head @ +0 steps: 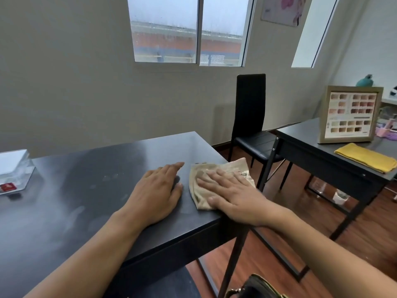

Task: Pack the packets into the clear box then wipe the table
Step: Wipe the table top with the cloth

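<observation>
- Beige cloth (pixel 217 181): crumpled on the dark bench (pixel 86 201) near its right edge, at about 3 o'clock from the frame centre.
- Right hand (pixel 234 194): grip flat and unclenched, palm and spread fingers pressing down on the cloth.
- Left hand (pixel 159 192): grip likewise flat, fingers extended, palm resting on bare bench surface just beside the cloth at its 9 o'clock; holding nothing.
- Clear box (pixel 15 171): at the bench's far-left edge, 9 o'clock, well apart from both hands; a red packet (pixel 8 187) is visible at its near corner.
- Bench surface: smears visible at left.
- Second bench (pixel 322 155), 2 o'clock: carries a folded yellow cloth (pixel 365 157) and a framed colour chart (pixel 350 115).
- Black chair (pixel 250 117): between the two benches.
</observation>
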A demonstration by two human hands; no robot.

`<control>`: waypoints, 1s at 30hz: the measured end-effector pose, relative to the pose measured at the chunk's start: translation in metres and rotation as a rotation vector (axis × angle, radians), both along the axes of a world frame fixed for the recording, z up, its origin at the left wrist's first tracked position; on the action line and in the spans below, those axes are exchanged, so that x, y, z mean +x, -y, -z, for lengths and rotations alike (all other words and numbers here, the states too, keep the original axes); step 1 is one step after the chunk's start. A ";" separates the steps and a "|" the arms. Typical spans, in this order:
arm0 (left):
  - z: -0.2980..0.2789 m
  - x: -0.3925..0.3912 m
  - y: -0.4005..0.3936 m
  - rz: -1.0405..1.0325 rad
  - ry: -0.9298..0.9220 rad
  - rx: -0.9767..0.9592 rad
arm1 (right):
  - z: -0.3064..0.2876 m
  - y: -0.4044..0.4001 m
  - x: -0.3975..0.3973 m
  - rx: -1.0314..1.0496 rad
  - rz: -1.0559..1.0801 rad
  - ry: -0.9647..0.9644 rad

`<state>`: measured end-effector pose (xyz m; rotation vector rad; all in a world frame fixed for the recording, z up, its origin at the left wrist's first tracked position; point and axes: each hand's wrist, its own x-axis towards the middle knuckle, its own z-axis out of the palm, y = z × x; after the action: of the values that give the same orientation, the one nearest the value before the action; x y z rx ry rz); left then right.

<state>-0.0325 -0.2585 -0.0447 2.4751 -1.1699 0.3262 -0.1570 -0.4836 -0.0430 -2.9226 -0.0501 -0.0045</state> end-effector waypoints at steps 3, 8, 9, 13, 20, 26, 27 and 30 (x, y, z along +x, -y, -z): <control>0.002 0.001 0.003 0.023 0.000 0.004 | -0.004 -0.011 -0.032 0.237 -0.020 0.076; 0.001 -0.009 0.008 0.141 -0.020 -0.033 | 0.009 -0.003 -0.022 0.158 0.218 0.110; 0.001 -0.011 0.009 0.183 -0.018 -0.012 | 0.010 -0.001 -0.012 0.105 0.202 0.098; 0.005 -0.011 0.011 0.224 0.026 0.082 | 0.000 0.008 0.023 0.066 0.098 0.014; 0.008 -0.008 0.013 0.134 -0.013 0.142 | 0.000 0.009 0.035 -0.036 0.103 -0.004; 0.008 -0.009 0.013 0.126 -0.039 0.151 | -0.001 0.007 0.033 -0.048 0.114 -0.016; 0.008 -0.009 0.013 0.126 -0.041 0.151 | -0.002 0.007 0.033 -0.050 0.114 -0.017; 0.007 -0.009 0.012 0.125 -0.028 0.139 | -0.003 0.007 0.033 -0.052 0.117 -0.020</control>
<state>-0.0413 -0.2710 -0.0519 2.4994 -1.3715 0.1801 -0.1242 -0.4902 -0.0401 -2.9722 0.1254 0.0073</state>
